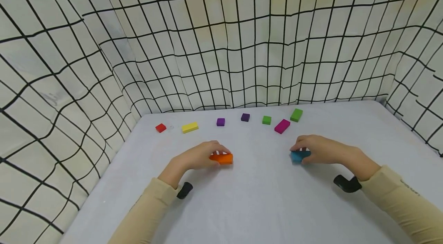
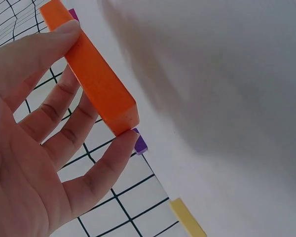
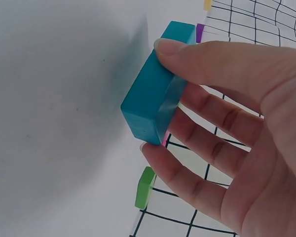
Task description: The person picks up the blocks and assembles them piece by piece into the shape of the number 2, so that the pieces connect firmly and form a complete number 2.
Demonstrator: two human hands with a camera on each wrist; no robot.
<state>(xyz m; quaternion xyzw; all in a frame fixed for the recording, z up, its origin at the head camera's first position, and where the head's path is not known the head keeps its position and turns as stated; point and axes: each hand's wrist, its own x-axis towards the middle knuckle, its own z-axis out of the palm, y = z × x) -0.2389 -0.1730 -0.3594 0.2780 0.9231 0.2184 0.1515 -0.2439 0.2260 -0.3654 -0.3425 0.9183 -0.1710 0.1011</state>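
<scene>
My left hand (image 1: 202, 155) grips a long orange block (image 1: 224, 158), its thumb on the near face and its fingers behind. In the left wrist view the orange block (image 2: 101, 84) slants across the hand, one fingertip at its lower end. To the right, my right hand (image 1: 320, 149) holds a blue block (image 1: 298, 156) between thumb and fingers. The right wrist view shows the blue block (image 3: 155, 89) tilted, with the thumb pressed on its broad face and a fingertip at its lower corner. The two blocks are apart, over the near-middle of the white table (image 1: 256, 198).
Along the far side lie a red block (image 1: 160, 127), a yellow block (image 1: 190, 127), a purple block (image 1: 220, 122), a dark purple block (image 1: 245, 117), a small green block (image 1: 266, 120), a magenta block (image 1: 282, 126) and a longer green block (image 1: 296, 115). Black netting (image 1: 242, 40) rises behind.
</scene>
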